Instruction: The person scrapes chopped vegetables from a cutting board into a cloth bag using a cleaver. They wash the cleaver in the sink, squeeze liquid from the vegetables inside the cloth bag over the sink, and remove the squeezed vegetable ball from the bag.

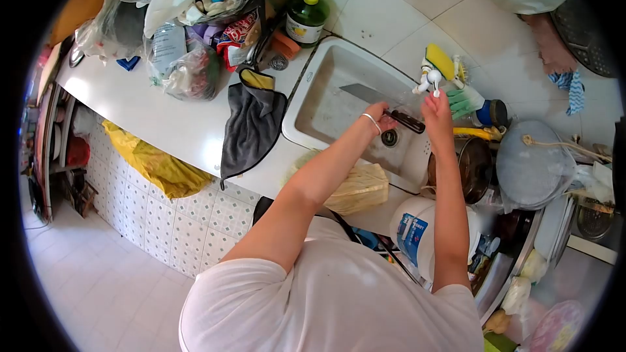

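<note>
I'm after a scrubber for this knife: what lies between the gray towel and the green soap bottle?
In the head view, a metal scouring ball and an orange item lie between the gray towel and green soap bottle.

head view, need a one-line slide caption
Over the sink, the left hand holds a knife while the right hand is at the faucet.

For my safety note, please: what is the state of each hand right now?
Left hand: closed, holding the kitchen knife.
Right hand: fingers at the white faucet; open or closed cannot be told.
</note>
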